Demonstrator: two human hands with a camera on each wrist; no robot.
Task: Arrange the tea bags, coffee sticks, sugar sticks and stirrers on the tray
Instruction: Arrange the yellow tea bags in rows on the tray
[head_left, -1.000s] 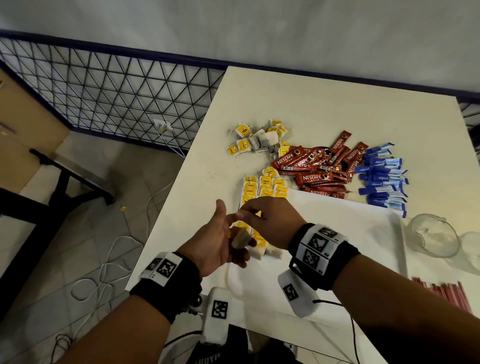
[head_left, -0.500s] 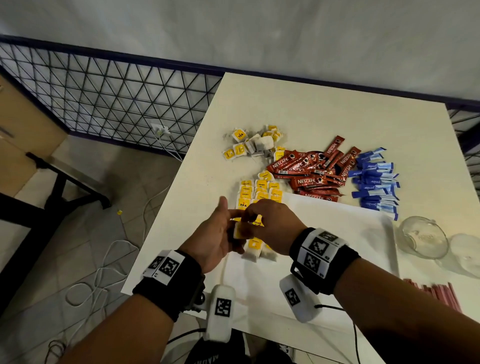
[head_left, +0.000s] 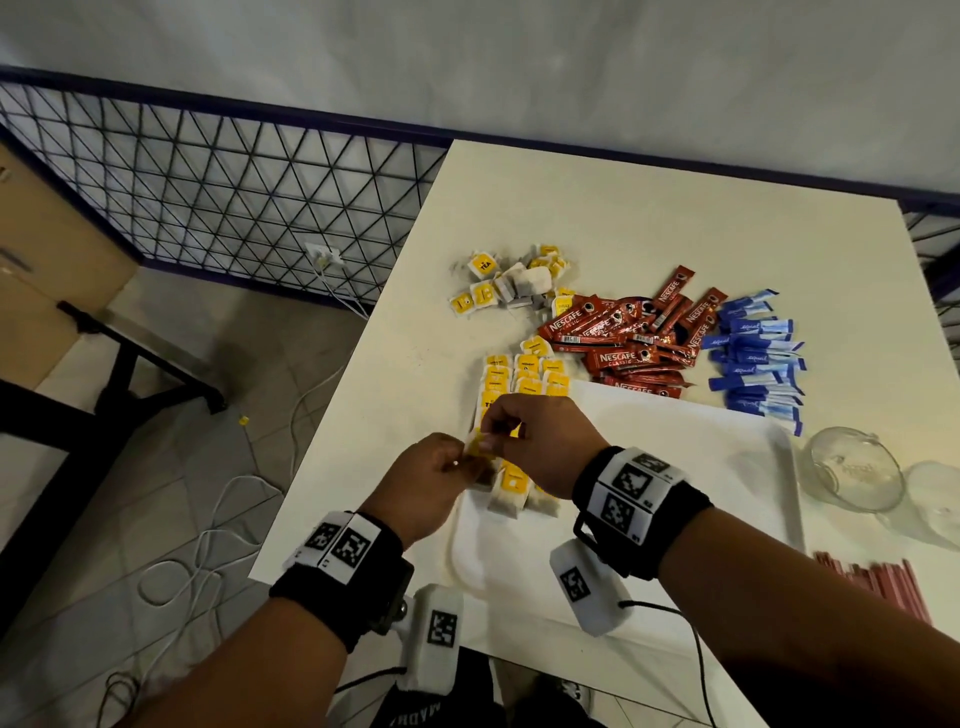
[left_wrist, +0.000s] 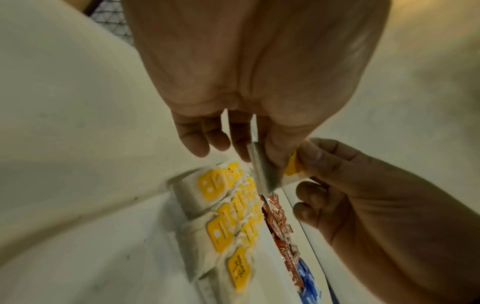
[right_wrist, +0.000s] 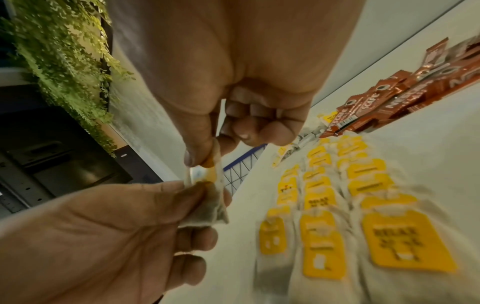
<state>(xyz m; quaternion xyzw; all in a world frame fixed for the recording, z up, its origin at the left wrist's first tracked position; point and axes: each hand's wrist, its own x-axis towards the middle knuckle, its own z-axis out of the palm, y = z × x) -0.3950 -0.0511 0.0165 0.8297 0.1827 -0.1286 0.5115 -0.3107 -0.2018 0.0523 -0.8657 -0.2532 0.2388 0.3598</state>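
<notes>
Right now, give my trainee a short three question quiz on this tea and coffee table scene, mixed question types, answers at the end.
1. True or false: both hands pinch one tea bag.
2. Which pile lies furthest right: A the tea bags, B the coffee sticks, C the sugar sticks?
3. Fill in: the red stirrers lie to the ___ of the tray.

Key: 1 true: left hand and right hand hold it together. 2 C. 3 right.

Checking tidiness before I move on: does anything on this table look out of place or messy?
Yes. A jumbled heap of tea bags lies at the table's far side, some flipped tag-down, unlike the neat rows nearer. One glass lies tipped on its side.
</notes>
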